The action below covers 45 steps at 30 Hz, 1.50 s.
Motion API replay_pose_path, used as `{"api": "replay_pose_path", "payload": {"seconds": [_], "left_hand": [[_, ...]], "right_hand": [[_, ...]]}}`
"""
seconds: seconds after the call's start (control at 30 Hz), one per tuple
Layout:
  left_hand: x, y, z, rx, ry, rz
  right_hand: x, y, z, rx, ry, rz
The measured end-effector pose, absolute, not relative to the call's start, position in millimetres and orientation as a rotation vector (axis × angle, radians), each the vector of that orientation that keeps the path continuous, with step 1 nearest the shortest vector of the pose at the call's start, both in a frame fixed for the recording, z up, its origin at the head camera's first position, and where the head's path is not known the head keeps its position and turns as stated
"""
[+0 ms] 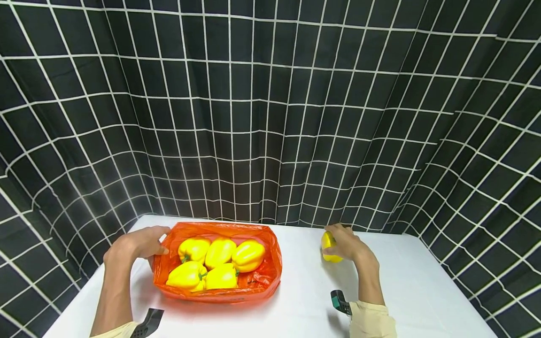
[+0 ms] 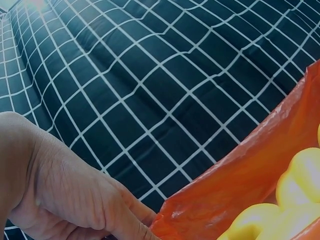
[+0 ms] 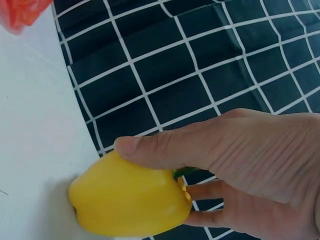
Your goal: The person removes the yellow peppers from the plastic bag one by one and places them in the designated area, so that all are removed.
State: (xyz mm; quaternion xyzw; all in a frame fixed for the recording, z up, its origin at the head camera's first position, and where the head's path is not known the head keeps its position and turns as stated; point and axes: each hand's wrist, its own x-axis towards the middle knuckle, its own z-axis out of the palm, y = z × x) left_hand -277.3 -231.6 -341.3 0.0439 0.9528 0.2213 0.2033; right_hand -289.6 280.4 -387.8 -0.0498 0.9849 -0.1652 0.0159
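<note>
My right hand (image 1: 347,241) grips a yellow bell pepper (image 1: 328,244) over the right part of the white table. In the right wrist view the thumb lies along one side of this pepper (image 3: 130,197), with fingers behind its green stem end. My left hand (image 1: 134,244) holds the left edge of a red plastic bag (image 1: 217,295), the thumb near the rim; some of its fingertips are hidden. Inside the open-mouthed bag lie several yellow bell peppers (image 1: 221,252). The left wrist view shows that hand (image 2: 82,197) at the bag's corner (image 2: 200,220).
The white table (image 1: 304,300) carries the bag left of centre, and its surface shows between the bag and the right hand. Black curtains (image 1: 270,117) with a white grid rise behind the table and at both sides. Dark devices are strapped at both wrists.
</note>
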Motion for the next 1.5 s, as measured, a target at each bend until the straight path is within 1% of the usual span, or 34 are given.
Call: {"api": "replay_pose_path", "payload": {"seconds": [0.2,0.57,0.87,1.17,1.3,1.5], "left_hand": [[-278,-231,-342,0.118,2.657,0.628],[-278,-231,-343,0.095,2.652,0.627],[-277,-231,-345,0.086,2.646,0.625],[-279,-229,-346,0.083,2.651,0.637],[-279,-228,-345,0.071,2.647,0.638],[-277,-228,-344,0.069,2.657,0.612]], "right_hand": [[-289,281,-387,-0.192,3.050,-0.480],[-288,281,-388,-0.173,3.029,-0.512],[-281,278,-373,-0.231,3.062,-0.482],[-264,260,-340,-0.489,3.227,-0.502],[-259,238,-326,-0.646,3.299,-0.543],[-264,195,-313,-0.909,3.355,-0.753]]}}
